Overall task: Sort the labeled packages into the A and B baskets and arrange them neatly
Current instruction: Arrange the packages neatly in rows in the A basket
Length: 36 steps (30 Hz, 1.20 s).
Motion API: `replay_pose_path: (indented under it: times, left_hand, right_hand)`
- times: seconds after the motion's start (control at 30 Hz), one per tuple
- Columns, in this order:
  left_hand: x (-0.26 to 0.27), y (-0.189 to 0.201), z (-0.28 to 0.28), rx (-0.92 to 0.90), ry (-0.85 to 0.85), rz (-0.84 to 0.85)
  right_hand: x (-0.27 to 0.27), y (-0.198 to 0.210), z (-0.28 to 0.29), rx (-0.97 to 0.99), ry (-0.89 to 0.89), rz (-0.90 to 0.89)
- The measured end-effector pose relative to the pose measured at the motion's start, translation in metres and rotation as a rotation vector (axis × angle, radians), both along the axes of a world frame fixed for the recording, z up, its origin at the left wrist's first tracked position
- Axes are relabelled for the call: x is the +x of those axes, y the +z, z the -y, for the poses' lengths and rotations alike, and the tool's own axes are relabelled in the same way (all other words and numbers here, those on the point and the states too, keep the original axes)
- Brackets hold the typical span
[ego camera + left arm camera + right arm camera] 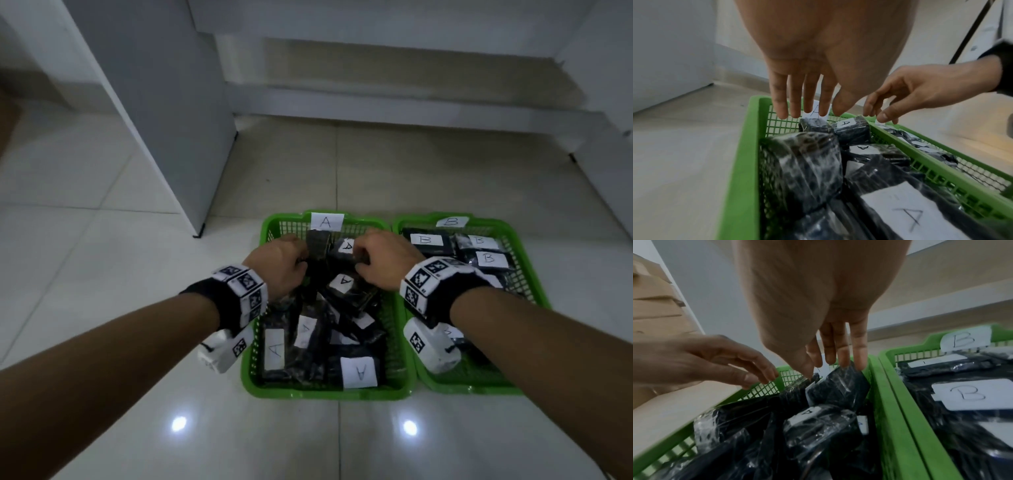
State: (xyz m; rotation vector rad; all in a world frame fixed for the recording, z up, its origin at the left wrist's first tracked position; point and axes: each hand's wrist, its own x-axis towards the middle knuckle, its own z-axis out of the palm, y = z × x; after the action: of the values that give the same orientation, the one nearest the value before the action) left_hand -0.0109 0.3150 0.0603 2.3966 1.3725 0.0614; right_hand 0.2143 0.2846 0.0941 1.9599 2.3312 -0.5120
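Two green baskets stand side by side on the floor. The A basket [329, 394] on the left holds several black wrapped packages with white A labels, lying jumbled. The B basket [469, 389] on the right holds B-labelled packages [426, 240] in flat rows. Both hands hover over the far end of the A basket. My left hand [807, 105] hangs with straight fingers above an upright package [813, 125] and holds nothing. My right hand [834, 356] has straight fingers with the tips at the top edge of an A-labelled package [838, 389], gripping nothing.
A grey cabinet panel [164, 120] stands to the left behind the baskets. A white ledge [411, 102] runs along the back. Cardboard boxes [653, 305] are stacked at the far left. Pale tiled floor [102, 240] surrounds the baskets.
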Motion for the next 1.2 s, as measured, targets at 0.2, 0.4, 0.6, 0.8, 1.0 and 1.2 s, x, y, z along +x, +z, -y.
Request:
replay_pose_path:
  times: [0.2,0.4,0.6,0.8,1.0,1.2]
  left_hand:
    - [0.017,0.018,-0.045,0.000,-0.161,-0.150]
    - [0.048,0.014,-0.058,-0.044,0.085,-0.099]
    - [0.050,-0.036,-0.033,-0.118,0.540,0.190]
    - [0.042,-0.052,-0.030,-0.071,0.530,0.175]
    - [0.025,-0.034,-0.034,-0.271,0.637,0.358]
    - [0.010,-0.018,-0.018,-0.340,0.526,0.653]
  right_hand:
    - [-0.017,0.010,-0.015,-0.058,-0.018,0.129]
    - [-0.022,-0.022,-0.020,-0.007,-0.477,-0.193]
    - [-0.028,-0.054,-0.011,0.120,-0.747,-0.449]
    - [-0.007,-0.066,0.002,0.128,-0.596,-0.500]
    - [0.018,-0.058,0.006,0.116,-0.569,-0.810]
    - [0.031,-0.065,0.010,-0.040,-0.642,-1.151]
